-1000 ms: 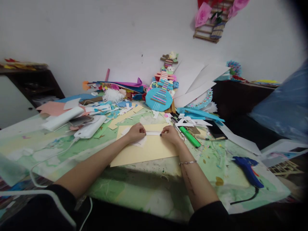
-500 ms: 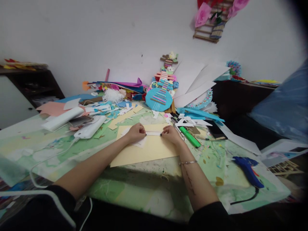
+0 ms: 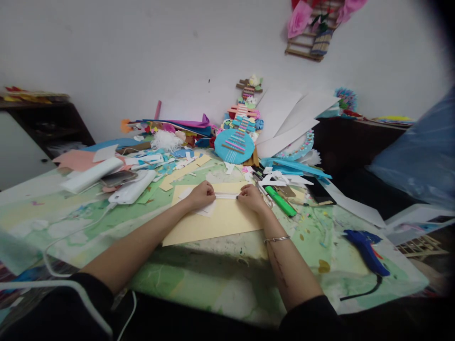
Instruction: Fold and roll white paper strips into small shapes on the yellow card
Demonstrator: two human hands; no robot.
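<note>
A narrow white paper strip stretches level between my two hands, above a cream sheet of card. My left hand pinches its left end, fingers closed. At the other end, my right hand pinches the strip the same way, and a bracelet circles that wrist. Beneath my left hand lies a white paper piece, partly covered by the fingers. Just right of my right hand are a green glue-stick-like tube or marker and several pens and paper scraps.
A blue glue gun lies at the right with its cord. A black phone rests behind it. To the left are a white power bank and cable. A blue lute-shaped craft leans on the wall among paper scraps.
The white strip looks slightly narrower between my fingers, as if tilted or folded a little. Both hands stay in nearly the same place.
</note>
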